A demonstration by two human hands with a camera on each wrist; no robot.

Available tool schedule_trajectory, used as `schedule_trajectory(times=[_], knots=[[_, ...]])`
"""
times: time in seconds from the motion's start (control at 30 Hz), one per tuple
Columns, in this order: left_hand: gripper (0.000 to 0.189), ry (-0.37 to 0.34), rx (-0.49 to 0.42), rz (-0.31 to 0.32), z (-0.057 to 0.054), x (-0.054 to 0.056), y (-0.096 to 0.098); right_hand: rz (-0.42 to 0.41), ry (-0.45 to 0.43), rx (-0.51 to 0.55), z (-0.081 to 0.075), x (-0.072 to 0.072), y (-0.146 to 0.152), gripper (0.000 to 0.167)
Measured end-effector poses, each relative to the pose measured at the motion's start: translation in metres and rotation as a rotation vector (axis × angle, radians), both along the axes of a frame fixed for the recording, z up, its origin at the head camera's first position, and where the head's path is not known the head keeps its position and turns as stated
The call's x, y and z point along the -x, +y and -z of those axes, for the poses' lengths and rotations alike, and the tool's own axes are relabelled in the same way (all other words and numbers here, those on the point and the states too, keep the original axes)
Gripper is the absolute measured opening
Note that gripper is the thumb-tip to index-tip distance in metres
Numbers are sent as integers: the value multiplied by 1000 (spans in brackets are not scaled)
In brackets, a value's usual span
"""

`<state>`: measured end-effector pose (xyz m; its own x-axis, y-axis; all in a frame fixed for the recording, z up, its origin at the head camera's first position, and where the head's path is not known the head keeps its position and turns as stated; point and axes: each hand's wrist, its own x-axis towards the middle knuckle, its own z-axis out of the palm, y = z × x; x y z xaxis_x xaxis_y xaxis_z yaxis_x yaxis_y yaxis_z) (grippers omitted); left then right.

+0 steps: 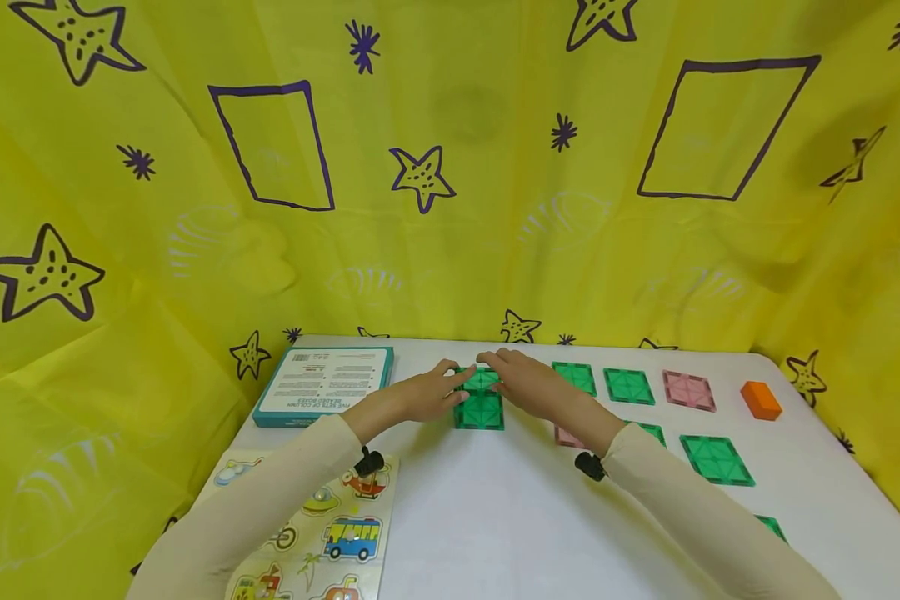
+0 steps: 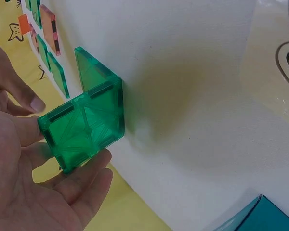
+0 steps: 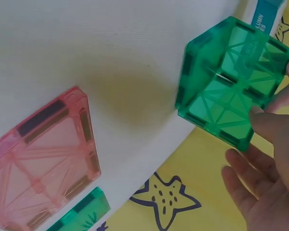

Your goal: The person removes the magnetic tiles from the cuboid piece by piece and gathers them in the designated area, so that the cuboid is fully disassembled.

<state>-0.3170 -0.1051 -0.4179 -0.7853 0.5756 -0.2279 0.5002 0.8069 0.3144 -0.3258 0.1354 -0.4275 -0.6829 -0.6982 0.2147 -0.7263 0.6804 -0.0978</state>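
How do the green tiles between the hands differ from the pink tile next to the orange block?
The green tiles are joined at an angle, while the pink tile lies flat on its own. The left hand holds the green tiles; neither hand touches the pink tile. Their colours differ too, green against pink. Both kinds are see-through.

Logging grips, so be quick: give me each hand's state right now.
Left hand: closed, holding the green tile structure at its edge.
Right hand: fingers at the same structure's other side; whether they grip it cannot be told.
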Motion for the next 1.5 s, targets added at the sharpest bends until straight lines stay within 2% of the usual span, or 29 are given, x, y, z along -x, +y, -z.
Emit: schedule_trajectory(times=[0.37, 0.43, 0.63, 0.9, 1.13, 1.37, 1.5], knots=[[59, -10, -14, 3, 0, 0, 5, -14, 25, -42, 4, 14, -10, 50], [60, -10, -15, -2, 1, 0, 5, -10, 7, -43, 4, 15, -10, 51], [64, -27, -47, -29, -2, -2, 6, 30, -84, 13, 5, 19, -11, 42], [67, -5, -36, -22, -2, -2, 6, 35, -135, 71, 6, 19, -10, 42], [69, -5, -44, -30, -1, -1, 5, 51, -122, 103, 8, 22, -8, 42], [71, -11, -47, -19, 0, 0, 4, 26, -150, 135, 9, 24, -7, 42], [73, -10, -57, -15, 2, 1, 3, 23, -130, 147, 11, 24, -7, 40]])
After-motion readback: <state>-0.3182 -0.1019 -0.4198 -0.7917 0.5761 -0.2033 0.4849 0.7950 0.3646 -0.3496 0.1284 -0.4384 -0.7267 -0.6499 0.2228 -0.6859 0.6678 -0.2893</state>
